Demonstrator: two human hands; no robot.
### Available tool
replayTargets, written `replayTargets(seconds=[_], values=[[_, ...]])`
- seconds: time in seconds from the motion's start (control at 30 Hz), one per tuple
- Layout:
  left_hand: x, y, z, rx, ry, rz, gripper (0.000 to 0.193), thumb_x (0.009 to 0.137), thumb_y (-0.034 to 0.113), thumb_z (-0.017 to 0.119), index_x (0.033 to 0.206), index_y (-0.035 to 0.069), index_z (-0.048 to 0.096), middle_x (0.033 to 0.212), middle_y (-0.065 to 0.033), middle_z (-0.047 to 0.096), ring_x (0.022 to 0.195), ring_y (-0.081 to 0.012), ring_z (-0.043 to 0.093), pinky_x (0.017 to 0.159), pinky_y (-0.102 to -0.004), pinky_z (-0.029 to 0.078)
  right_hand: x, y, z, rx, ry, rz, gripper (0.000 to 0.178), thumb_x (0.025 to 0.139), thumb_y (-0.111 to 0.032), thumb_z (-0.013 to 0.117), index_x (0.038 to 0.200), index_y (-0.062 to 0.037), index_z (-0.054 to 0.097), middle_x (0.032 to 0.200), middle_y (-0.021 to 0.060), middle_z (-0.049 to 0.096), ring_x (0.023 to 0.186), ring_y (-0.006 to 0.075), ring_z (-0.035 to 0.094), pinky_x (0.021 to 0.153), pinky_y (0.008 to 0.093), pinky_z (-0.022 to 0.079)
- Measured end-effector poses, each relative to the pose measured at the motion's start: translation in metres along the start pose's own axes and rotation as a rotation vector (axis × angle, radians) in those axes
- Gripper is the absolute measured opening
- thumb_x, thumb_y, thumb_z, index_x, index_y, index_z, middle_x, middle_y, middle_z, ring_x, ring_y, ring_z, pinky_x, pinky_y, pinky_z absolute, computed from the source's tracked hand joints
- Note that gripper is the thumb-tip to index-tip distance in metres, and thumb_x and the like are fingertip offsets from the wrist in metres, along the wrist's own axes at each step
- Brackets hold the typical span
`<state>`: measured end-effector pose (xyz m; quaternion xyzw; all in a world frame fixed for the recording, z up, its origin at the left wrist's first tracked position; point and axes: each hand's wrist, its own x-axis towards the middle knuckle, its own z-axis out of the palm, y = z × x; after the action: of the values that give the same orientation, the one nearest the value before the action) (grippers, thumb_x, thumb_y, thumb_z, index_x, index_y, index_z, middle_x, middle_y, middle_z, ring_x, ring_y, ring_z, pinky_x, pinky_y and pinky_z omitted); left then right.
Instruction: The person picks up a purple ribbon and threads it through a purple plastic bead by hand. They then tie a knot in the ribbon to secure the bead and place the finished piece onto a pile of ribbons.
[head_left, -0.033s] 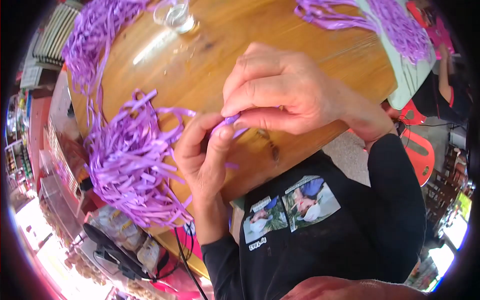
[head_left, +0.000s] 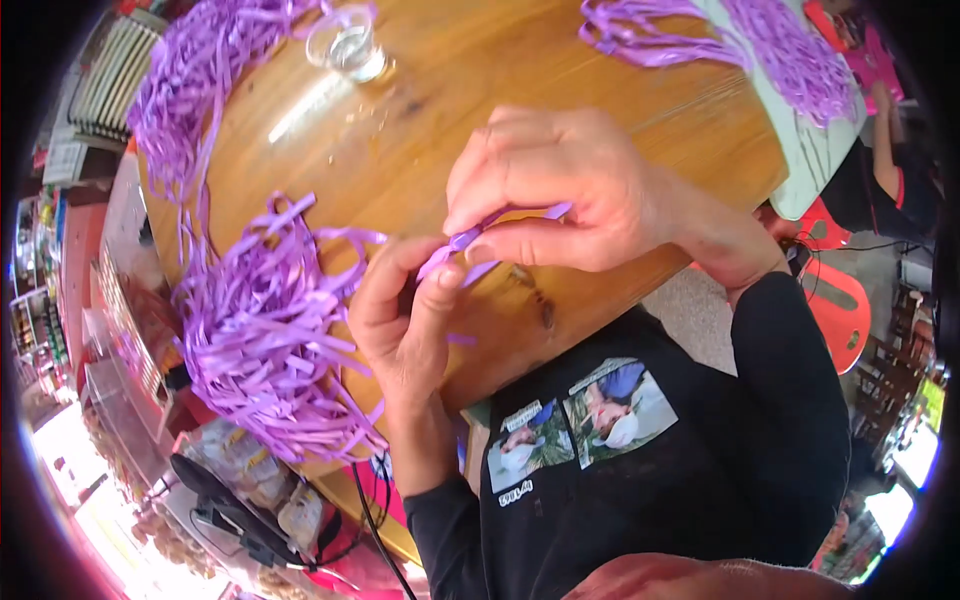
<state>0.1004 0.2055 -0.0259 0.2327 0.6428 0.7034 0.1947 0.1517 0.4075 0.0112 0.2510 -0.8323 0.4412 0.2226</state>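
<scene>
Over the near part of the wooden table, my two hands meet on a narrow purple ribbon. My left hand pinches it between thumb and forefinger, with a flat piece of it showing there. Just to the right, my right hand grips the same ribbon between thumb and fingers. A twisted or knotted bit lies between the two pinches; its exact form is too small to tell. One end of the ribbon runs back under my right fingers. To the left of my left hand lies a loose heap of purple ribbons.
More purple ribbons lie at the far left of the wooden table, and another bundle at the far right. A clear glass stands at the back. Red plastic chair at right; another person's arm beyond it.
My right fingers have lifted a little, so more of the ribbon between them and the thumb shows. Both hands keep their pinch, and the whole view has shifted slightly.
</scene>
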Motion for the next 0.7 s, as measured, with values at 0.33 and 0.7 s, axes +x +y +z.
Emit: replayTargets(seconds=[0.33,0.7], values=[[0.023,-0.014,-0.005,0.588,0.094,0.313,0.036,0.075,0.002,0.066,0.109,0.000,0.054,0.086,-0.0066,0.049,0.080,-0.0169,0.048,0.071,-0.0281,0.039,-0.057,-0.022,-0.074,0.939,0.464,0.623,0.021,0.092,-0.021,0.048,0.086,-0.0010,0.053,0.071,0.0012,0.048,0.055,0.0061,0.040,0.048,0.0212,0.033],[0.022,-0.036,0.009,0.503,-0.167,0.213,0.028,0.079,0.003,0.064,0.106,-0.001,0.056,0.089,-0.0101,0.053,0.078,-0.0182,0.055,0.069,-0.0272,0.045,-0.155,0.012,-0.272,0.264,1.182,0.384,0.012,0.086,-0.017,0.058,0.084,-0.0053,0.059,0.075,0.0032,0.060,0.064,0.0114,0.054,0.053,0.0232,0.039]])
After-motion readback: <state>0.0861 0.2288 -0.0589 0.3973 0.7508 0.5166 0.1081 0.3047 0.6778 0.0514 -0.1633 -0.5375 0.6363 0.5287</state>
